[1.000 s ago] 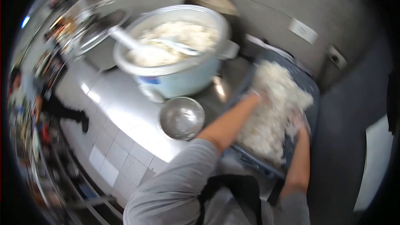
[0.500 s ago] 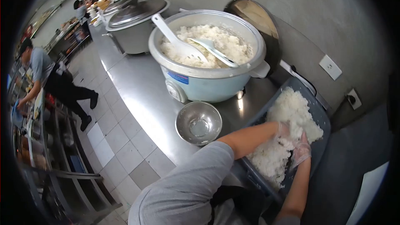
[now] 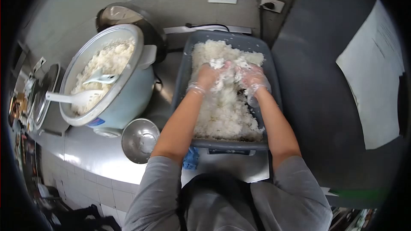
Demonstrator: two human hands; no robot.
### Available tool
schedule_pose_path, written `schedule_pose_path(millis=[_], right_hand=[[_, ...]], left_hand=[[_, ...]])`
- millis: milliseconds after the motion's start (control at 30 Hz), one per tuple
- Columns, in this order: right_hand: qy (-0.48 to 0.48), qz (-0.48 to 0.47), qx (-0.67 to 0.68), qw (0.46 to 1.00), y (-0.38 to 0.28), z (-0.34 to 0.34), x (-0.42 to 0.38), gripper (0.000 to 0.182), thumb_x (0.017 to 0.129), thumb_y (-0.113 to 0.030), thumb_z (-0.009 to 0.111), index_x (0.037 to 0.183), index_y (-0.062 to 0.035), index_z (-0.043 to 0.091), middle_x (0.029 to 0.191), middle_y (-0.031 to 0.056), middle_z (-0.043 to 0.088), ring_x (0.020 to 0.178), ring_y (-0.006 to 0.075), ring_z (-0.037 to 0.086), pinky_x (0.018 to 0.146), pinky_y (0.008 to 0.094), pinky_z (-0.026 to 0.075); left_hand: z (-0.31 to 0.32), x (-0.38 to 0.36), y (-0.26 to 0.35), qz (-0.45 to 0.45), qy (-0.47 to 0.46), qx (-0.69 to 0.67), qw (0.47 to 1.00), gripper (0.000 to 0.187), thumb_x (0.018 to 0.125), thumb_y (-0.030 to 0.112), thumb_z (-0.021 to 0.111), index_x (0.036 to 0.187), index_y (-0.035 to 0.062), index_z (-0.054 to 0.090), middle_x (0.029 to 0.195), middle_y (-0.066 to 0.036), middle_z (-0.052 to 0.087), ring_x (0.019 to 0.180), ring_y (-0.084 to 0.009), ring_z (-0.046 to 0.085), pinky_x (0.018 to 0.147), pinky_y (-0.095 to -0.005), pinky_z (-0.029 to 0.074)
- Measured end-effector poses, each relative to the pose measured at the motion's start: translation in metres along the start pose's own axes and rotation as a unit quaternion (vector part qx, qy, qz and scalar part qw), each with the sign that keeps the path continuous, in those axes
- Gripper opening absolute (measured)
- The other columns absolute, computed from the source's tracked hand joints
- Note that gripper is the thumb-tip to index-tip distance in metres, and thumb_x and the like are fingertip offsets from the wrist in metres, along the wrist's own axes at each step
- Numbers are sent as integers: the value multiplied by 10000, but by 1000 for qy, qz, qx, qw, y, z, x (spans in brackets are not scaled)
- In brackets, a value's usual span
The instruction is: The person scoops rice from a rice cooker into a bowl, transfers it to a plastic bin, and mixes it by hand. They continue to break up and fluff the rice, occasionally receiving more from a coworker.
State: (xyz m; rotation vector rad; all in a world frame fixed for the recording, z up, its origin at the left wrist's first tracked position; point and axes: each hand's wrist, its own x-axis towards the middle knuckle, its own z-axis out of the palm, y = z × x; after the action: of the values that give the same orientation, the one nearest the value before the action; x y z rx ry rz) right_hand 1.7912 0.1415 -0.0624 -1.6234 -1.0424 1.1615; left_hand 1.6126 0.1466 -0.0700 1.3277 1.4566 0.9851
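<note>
A dark grey tub (image 3: 274,72) holds a large heap of white rice (image 3: 224,117). Both hands wear clear plastic gloves and are sunk partly into the rice toward the tub's far half. My left hand (image 3: 209,77) is at the left, its fingers curled round rice, with clumps on the fingertips. Opposite it, my right hand (image 3: 252,79) has its fingers bent into the same mound, also holding rice. Some fingertips are covered by grains.
Left of the tub stands a pale blue rice cooker (image 3: 128,98) with rice and two white paddles (image 3: 70,98). A metal bowl (image 3: 140,141) sits before it. A blue cloth (image 3: 191,159) lies by the tub. Paper (image 3: 372,81) hangs at the right.
The view has swung right, bringing the tub to the middle. Both hands have shifted to the tub's far half, with rice between them. The co-worker at the left is now mostly out of view.
</note>
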Motion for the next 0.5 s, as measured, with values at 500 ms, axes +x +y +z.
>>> schedule_pose_path(millis=[500], right_hand=[[-116,11,-109,987,16,-2,9,454,853,-153,604,1270,-51,455,934,102,616,631,170,596,538,302,517]], left_hand=[[-8,5,-13,-37,-51,-79,995,347,890,197,543,1195,33,519,998,-170,628,897,-292,612,764,-387,505]])
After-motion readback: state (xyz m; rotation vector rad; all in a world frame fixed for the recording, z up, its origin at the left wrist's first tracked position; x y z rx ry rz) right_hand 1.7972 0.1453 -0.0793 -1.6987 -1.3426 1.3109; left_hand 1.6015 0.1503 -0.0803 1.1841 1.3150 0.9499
